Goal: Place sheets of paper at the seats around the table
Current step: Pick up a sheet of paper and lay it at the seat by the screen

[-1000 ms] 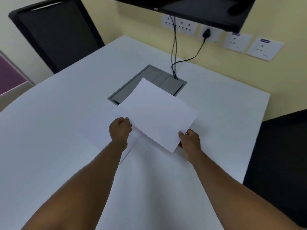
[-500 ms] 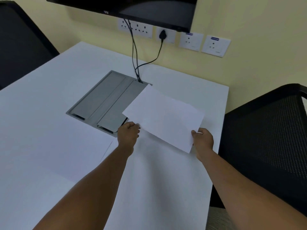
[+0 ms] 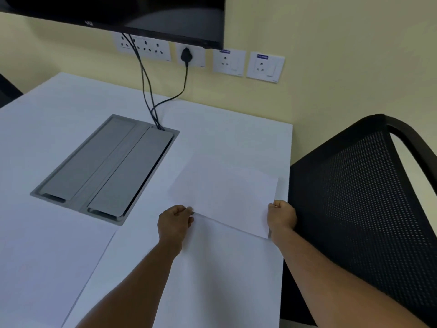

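A white sheet of paper [image 3: 224, 192] lies low over the white table [image 3: 212, 280], close to its right edge and beside a black mesh chair [image 3: 361, 209]. My left hand [image 3: 175, 222] pinches the sheet's near left corner. My right hand [image 3: 281, 215] pinches its near right corner. Another sheet of paper [image 3: 49, 261] lies flat on the table at the lower left.
A grey cable box lid [image 3: 104, 166] is set into the table's middle, with black cables [image 3: 146, 88] running up to wall sockets [image 3: 144, 47]. A dark screen [image 3: 142, 13] hangs on the wall above. The table's right edge runs just past the held sheet.
Both hands have carried the sheet to the right, from over the cable box toward the table's right edge by the black chair, and lowered it nearer the tabletop.
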Action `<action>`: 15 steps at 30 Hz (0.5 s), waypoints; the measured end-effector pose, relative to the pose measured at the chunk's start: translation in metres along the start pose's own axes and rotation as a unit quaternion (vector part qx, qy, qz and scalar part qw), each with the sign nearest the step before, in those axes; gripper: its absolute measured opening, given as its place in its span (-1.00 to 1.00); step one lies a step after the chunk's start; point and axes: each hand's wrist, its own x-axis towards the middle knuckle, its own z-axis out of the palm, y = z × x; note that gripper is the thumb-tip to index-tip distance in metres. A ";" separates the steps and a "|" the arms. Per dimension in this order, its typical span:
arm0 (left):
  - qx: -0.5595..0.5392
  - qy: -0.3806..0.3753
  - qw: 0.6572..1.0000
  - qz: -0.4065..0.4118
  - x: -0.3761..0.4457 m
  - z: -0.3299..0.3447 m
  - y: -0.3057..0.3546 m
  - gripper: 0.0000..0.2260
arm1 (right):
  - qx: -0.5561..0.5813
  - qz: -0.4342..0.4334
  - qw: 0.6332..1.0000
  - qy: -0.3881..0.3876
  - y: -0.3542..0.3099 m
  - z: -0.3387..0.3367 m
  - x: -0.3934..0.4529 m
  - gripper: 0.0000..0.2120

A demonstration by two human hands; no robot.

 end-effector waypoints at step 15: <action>0.024 0.069 0.996 -0.045 -0.001 0.016 -0.004 -0.90 | -0.071 -0.009 0.997 0.043 0.012 0.006 0.007 -0.82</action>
